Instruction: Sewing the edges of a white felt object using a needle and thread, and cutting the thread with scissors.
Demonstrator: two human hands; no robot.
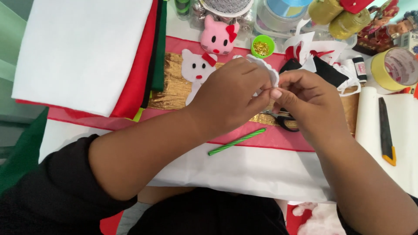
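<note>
My left hand (230, 93) and my right hand (305, 98) meet above the table, both pinching a small white felt piece (267, 69) whose curved edge shows above the fingers. Most of the piece is hidden by the hands. Just left of my left hand lies a white felt cat shape (196, 72) with a red bow on gold paper (172, 89). Black-handled scissors (283, 119) lie under my right hand. A green pencil (237, 141) rests on pink fabric (270, 139) below the hands.
A stack of white, red, black and green felt sheets (87, 52) lies at the left. A pink plush cat head (218, 38), a green cup of gold pins (262, 45), ribbon spools, a yellow tape roll (394, 67) and a utility knife (386, 130) sit around.
</note>
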